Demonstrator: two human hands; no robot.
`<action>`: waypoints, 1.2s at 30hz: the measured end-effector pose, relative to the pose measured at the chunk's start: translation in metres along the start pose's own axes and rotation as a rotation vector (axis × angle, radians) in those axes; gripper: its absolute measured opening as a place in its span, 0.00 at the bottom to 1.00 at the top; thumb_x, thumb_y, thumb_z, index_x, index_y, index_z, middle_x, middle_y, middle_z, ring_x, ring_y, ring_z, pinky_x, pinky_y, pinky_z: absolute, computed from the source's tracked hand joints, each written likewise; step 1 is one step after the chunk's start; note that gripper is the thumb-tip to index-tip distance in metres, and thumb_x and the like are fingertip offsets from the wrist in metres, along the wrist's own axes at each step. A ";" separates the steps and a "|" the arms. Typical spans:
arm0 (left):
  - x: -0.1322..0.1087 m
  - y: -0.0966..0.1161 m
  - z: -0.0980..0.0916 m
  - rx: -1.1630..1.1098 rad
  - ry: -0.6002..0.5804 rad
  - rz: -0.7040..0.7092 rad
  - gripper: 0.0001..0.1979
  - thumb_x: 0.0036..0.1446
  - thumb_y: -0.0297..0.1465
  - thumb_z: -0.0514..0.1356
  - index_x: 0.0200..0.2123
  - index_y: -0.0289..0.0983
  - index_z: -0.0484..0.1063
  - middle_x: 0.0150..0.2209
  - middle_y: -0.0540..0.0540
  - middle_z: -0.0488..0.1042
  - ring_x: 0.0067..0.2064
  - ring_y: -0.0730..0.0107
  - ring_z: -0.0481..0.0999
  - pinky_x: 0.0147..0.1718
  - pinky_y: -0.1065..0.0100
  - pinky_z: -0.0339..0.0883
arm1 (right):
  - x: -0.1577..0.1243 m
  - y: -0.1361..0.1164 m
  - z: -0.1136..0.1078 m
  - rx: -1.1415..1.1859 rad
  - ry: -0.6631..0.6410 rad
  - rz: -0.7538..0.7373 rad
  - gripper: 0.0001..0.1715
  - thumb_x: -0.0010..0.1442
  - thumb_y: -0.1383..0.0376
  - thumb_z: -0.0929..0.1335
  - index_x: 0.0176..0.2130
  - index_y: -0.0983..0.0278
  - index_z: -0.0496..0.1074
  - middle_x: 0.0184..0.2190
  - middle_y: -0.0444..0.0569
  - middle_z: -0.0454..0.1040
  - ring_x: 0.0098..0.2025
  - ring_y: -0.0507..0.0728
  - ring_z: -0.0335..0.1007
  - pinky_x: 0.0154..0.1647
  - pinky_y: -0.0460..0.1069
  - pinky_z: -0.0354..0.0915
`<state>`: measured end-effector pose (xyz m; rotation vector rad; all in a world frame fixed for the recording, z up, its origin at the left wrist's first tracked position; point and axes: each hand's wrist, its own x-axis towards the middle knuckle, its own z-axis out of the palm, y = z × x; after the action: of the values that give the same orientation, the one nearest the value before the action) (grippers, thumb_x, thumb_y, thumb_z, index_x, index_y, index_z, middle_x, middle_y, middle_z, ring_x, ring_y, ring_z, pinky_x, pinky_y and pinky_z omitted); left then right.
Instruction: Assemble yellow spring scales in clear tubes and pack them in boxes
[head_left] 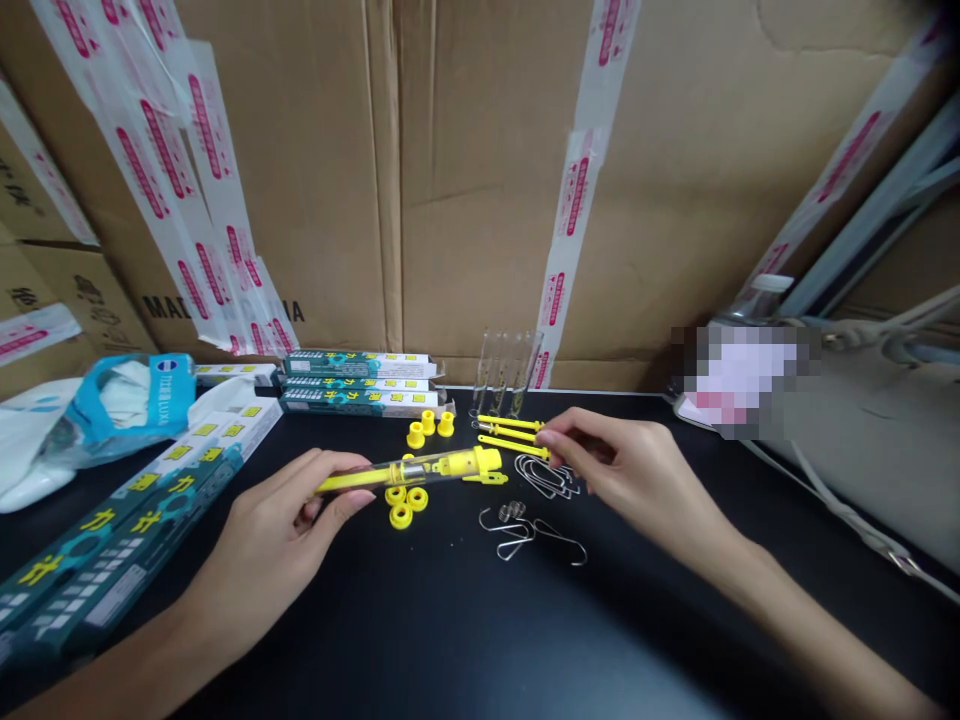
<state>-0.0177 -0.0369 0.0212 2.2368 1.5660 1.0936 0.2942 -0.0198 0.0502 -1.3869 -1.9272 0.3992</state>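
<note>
My left hand is closed around a spring scale, a clear tube with a yellow rod, a metal spring and a yellow end piece inside. The tube lies roughly level, its yellow end pointing right. Thumb and fingers of my right hand are pinched at the right ends of several yellow rods on the table. Below them lie a cluster of metal wire hooks, small coil springs and more S-shaped hooks. Yellow collars lie beneath the tube, and others stand behind it.
Several clear tubes stand upright at the back. Printed cartons are stacked behind, with long ones at the left near a blue tissue pack. A beige bag and a bottle are at the right; large cardboard walls the back.
</note>
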 end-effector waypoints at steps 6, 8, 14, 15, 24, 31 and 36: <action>-0.002 -0.004 -0.001 0.031 -0.041 0.034 0.11 0.66 0.43 0.56 0.43 0.45 0.73 0.32 0.54 0.77 0.26 0.70 0.72 0.24 0.72 0.64 | 0.005 0.023 -0.015 -0.155 -0.373 -0.115 0.07 0.62 0.63 0.69 0.40 0.57 0.79 0.35 0.43 0.81 0.31 0.55 0.75 0.31 0.47 0.67; -0.003 -0.005 -0.002 0.025 -0.049 0.036 0.11 0.67 0.43 0.55 0.43 0.45 0.72 0.32 0.53 0.77 0.29 0.68 0.74 0.26 0.72 0.65 | 0.004 0.030 -0.014 -0.243 -0.366 -0.099 0.07 0.63 0.64 0.69 0.39 0.57 0.79 0.35 0.44 0.81 0.32 0.55 0.75 0.32 0.47 0.68; -0.003 -0.004 -0.002 0.052 -0.070 0.058 0.10 0.67 0.43 0.56 0.45 0.46 0.72 0.37 0.52 0.78 0.32 0.67 0.76 0.26 0.73 0.66 | 0.002 0.036 -0.006 -0.412 -0.243 -0.013 0.09 0.65 0.64 0.67 0.38 0.60 0.78 0.36 0.50 0.81 0.36 0.62 0.78 0.36 0.54 0.68; -0.003 -0.004 -0.001 0.056 -0.068 0.063 0.10 0.67 0.43 0.57 0.45 0.46 0.72 0.38 0.52 0.78 0.32 0.67 0.76 0.26 0.73 0.66 | 0.002 0.035 -0.005 -0.428 -0.234 -0.006 0.09 0.65 0.64 0.67 0.37 0.60 0.78 0.36 0.50 0.81 0.37 0.63 0.79 0.36 0.54 0.68; -0.004 -0.006 0.002 0.076 -0.064 0.099 0.10 0.67 0.43 0.57 0.46 0.46 0.71 0.39 0.53 0.77 0.34 0.68 0.77 0.29 0.73 0.67 | 0.001 0.035 0.011 -0.447 -0.169 0.057 0.11 0.62 0.69 0.66 0.32 0.63 0.78 0.31 0.53 0.80 0.33 0.63 0.77 0.33 0.54 0.66; -0.005 -0.006 0.003 0.076 -0.059 0.108 0.11 0.67 0.44 0.56 0.46 0.46 0.72 0.38 0.53 0.78 0.33 0.69 0.78 0.25 0.73 0.66 | 0.006 0.028 0.011 -0.220 -0.172 0.178 0.11 0.61 0.67 0.67 0.27 0.64 0.73 0.18 0.43 0.73 0.16 0.54 0.70 0.23 0.49 0.65; -0.007 -0.008 0.003 0.083 -0.057 0.109 0.11 0.67 0.44 0.56 0.45 0.47 0.72 0.39 0.53 0.78 0.34 0.68 0.78 0.28 0.72 0.67 | 0.005 0.013 -0.003 0.014 -0.175 0.200 0.14 0.63 0.56 0.67 0.35 0.63 0.75 0.25 0.45 0.77 0.21 0.53 0.75 0.28 0.48 0.70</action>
<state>-0.0225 -0.0386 0.0115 2.4115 1.5089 1.0001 0.3047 -0.0107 0.0465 -1.5871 -1.9237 0.6473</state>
